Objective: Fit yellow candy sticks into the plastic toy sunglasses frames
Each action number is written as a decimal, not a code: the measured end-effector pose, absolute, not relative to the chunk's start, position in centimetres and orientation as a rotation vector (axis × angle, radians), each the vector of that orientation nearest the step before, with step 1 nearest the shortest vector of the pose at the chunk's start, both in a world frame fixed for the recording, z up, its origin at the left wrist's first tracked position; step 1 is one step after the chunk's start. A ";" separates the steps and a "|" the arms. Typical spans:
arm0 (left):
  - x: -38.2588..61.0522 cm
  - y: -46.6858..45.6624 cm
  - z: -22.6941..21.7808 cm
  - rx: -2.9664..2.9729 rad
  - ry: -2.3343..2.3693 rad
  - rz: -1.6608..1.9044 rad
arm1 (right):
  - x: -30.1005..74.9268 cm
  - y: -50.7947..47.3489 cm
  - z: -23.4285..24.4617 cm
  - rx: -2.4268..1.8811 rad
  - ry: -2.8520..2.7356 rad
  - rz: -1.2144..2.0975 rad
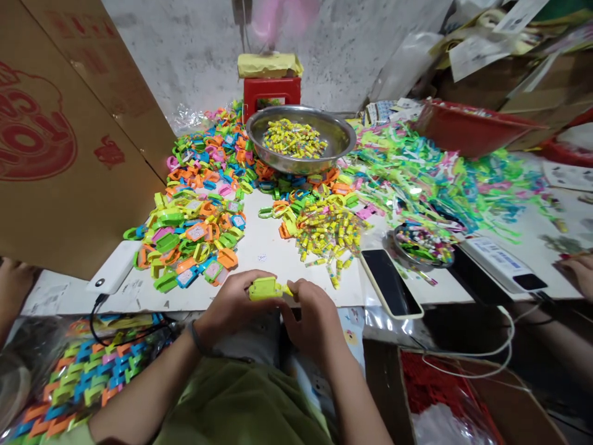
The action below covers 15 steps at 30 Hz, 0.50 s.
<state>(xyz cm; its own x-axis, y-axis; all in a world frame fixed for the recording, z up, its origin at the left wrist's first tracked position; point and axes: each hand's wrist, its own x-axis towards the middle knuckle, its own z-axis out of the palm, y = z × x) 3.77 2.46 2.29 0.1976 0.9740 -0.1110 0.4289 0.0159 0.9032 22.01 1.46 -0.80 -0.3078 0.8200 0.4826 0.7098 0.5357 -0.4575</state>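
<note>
My left hand (233, 304) is closed around a yellow-green plastic toy watch (263, 288), just in front of the table's near edge. At the right end of the watch, my right hand (319, 316) pinches a small yellow tube (286, 289) between thumb and fingers. Whether the tube is inside the watch or only touching it, I cannot tell. Beyond my left hand lies a heap of orange, green, blue and pink toy watches (199, 238). A loose pile of small yellow printed tubes (327, 232) lies beyond my right hand.
A steel bowl (259, 145) with yellow tubes stands at the back. A cardboard box (83, 204) rises at left beside a white power bank (113, 269). On the right are a phone (391, 284), a small bowl (424, 262), coloured strips (445, 179) and another person's hand (579, 272).
</note>
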 end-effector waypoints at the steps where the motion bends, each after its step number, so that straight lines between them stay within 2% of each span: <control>1: 3.7 2.5 2.0 1.542 1.353 0.719 | 22.1 1.4 -0.8 -1.286 -2.117 0.180; 7: 2.8 3.3 0.3 1.475 1.239 0.506 | 21.8 1.2 -1.5 -1.375 -2.211 0.194; 15: 2.4 3.8 0.6 1.549 1.284 0.497 | 21.5 1.8 -2.0 -1.369 -2.205 0.191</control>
